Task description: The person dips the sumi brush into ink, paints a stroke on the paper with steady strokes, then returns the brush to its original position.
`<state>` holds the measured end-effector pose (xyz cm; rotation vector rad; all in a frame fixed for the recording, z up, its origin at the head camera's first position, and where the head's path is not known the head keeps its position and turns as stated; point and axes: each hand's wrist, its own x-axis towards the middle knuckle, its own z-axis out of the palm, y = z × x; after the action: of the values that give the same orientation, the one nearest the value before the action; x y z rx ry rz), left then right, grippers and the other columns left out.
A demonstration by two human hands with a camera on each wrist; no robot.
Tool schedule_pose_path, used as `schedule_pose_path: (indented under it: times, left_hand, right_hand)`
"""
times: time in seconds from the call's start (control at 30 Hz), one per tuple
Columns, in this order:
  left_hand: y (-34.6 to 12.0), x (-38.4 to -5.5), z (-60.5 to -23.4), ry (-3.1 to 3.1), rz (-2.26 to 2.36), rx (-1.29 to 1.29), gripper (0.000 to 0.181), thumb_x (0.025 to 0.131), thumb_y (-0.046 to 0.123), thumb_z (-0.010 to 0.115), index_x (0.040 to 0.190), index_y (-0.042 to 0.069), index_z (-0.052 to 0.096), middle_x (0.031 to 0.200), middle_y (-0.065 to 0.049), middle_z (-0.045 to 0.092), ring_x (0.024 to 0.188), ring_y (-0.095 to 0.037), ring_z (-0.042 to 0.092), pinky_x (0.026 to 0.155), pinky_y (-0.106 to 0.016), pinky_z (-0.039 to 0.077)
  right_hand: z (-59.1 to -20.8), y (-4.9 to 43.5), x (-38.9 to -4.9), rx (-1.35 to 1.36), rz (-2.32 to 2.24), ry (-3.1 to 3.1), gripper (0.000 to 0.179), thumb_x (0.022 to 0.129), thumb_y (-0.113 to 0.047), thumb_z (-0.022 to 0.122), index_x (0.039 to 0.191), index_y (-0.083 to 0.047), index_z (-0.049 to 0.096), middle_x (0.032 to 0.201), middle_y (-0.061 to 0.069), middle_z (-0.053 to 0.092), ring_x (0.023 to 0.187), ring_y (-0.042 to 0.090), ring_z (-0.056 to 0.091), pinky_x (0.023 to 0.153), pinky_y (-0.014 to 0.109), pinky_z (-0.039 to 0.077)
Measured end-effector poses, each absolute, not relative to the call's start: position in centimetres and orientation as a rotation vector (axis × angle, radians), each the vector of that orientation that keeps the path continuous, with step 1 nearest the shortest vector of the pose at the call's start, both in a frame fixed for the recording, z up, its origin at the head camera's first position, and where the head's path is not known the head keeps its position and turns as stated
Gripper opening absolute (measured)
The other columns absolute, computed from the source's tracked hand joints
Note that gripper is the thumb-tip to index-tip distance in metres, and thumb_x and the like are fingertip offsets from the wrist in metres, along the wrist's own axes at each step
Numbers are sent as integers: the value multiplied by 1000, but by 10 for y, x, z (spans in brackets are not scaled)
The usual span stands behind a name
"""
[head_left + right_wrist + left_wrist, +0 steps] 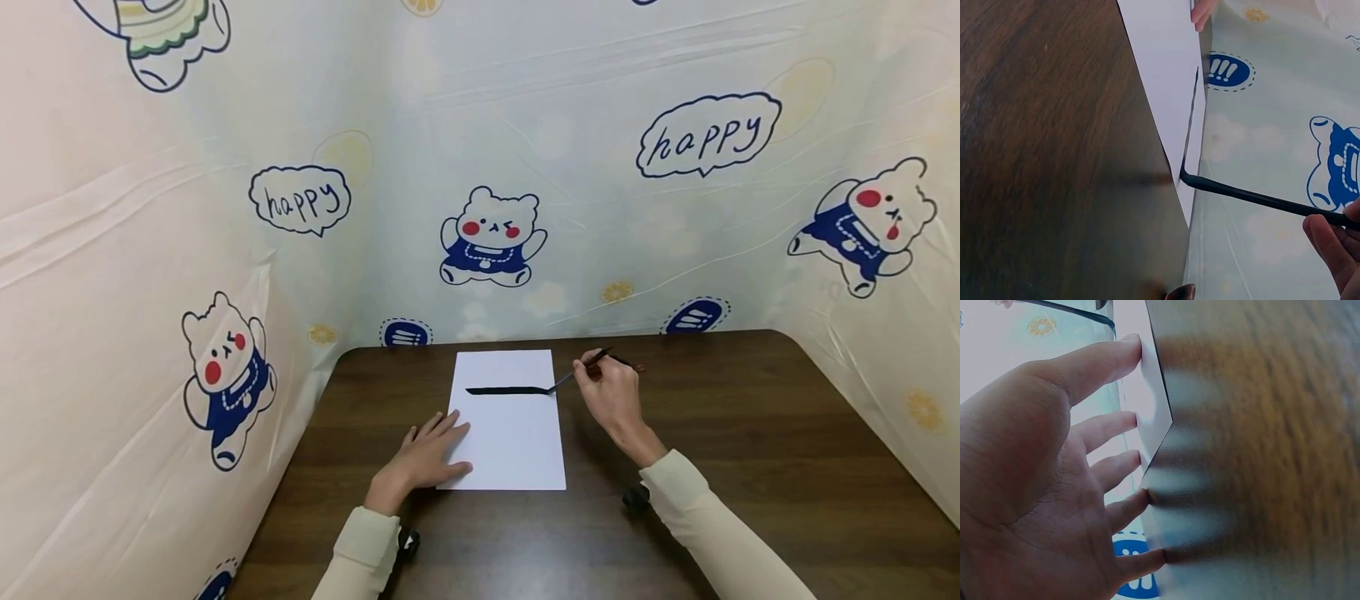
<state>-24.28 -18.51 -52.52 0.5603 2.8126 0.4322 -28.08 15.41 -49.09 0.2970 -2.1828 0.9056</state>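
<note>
A white sheet of paper (510, 446) lies on the dark wooden table, with a thick black stroke (506, 391) running straight across its upper part. My left hand (422, 457) rests with spread fingers on the sheet's lower left edge. In the left wrist view the thumb and some fingertips (1130, 347) touch the paper, others the wood beyond its corner. My right hand (613, 398) pinches a slim dark paintbrush (1254, 198) beside the sheet's right edge. The slanted brush's tip touches the stroke's right end, close to the paper's edge.
A small dark reddish object (1182, 292) shows at the bottom of the right wrist view. Behind and beside the brown table (735, 433) hangs a pale curtain (600, 225) printed with bears and "happy" bubbles. The table's far edge meets the curtain.
</note>
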Motion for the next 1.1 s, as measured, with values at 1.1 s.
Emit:
schedule_pose_path:
  times: [1.1]
  left_hand:
    - [-185, -243, -525, 2812, 416, 553, 73, 89, 52, 64, 152, 26, 37, 165, -2, 20, 153, -34, 13, 115, -70, 12]
  right_hand:
    - [-480, 163, -273, 343, 854, -2162, 9, 88, -15, 72, 87, -5, 71, 77, 8, 72, 62, 17, 68, 57, 37, 57]
